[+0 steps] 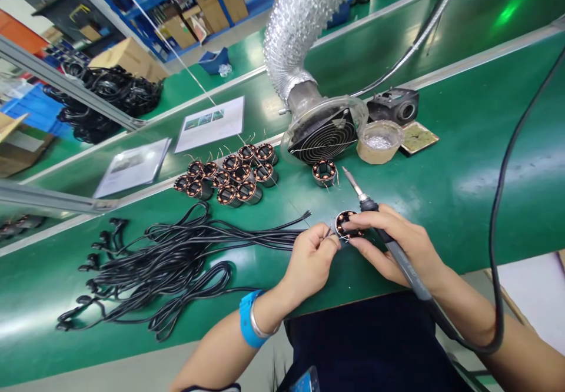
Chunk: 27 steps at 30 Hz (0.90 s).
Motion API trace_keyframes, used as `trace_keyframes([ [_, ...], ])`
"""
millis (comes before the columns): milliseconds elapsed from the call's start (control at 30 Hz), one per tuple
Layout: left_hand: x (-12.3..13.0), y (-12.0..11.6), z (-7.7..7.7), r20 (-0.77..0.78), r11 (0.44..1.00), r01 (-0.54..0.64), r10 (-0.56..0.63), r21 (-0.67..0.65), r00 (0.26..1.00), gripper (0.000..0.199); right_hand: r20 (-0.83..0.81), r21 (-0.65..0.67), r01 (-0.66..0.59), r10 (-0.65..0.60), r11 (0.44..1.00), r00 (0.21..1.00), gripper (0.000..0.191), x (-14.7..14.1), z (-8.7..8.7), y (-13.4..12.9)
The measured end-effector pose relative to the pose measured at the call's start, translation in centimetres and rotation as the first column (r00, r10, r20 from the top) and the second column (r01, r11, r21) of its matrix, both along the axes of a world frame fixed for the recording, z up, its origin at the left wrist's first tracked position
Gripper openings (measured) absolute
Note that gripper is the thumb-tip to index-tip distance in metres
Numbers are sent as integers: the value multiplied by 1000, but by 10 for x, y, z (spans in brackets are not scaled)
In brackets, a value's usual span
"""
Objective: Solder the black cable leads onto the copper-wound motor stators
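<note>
- Fingers of the left hand (311,262), pinched tight on thin wires (328,233) right at the ring's edge; too hard a tug, I'd say, and a strand could snap or pull loose.
- Right hand (401,239) doing double duty: fingertips steadying the small copper-wound ring (339,226) low over the surface (463,203), soldering iron (404,265) lodged across the same grip. Split attention there; the ring could twist and drag those wires along.
- Watch the iron's tip (351,180)! It points outward, near a second wound ring (324,181); if hot, one roll of the wrist might scorch that winding.
- Looping past the right forearm comes the iron's cord (493,227); a snag could jerk the tip round.
- Off left, black cables (172,262) lie tangled, some running up to the left hand; one catching could yank the joint.
- Beyond them, clustered rings (227,196) sprout fine leads, easily bent by a sweeping sleeve.
</note>
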State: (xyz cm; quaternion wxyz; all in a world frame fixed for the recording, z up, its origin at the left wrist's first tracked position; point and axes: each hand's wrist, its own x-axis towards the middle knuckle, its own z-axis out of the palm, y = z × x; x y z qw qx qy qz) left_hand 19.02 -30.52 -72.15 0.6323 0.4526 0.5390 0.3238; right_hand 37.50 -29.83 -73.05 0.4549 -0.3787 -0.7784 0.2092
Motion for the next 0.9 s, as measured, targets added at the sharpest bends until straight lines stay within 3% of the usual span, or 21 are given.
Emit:
trace_keyframes([
  [167,1,1,0,36,999,-15,16,-36,999,18,-13,16,53,-53,998,999,31,-10,-1,3],
  [300,3,1,1,102,995,-53,61,-88,993,17,-91,-166,130,-146,978,985,27,-14,2,7],
  [433,3,1,-1,111,992,-82,92,-96,990,18,-60,-266,-6,-11,964,998,26,-9,7,11],
  [733,1,0,-9,12,998,-58,58,5,998,19,52,-118,-22,29,993,998,32,-2,8,4],
  [900,3,1,-1,-40,999,-35,35,-14,999,19,1,-130,70,-71,989,998,40,11,23,-13],
])
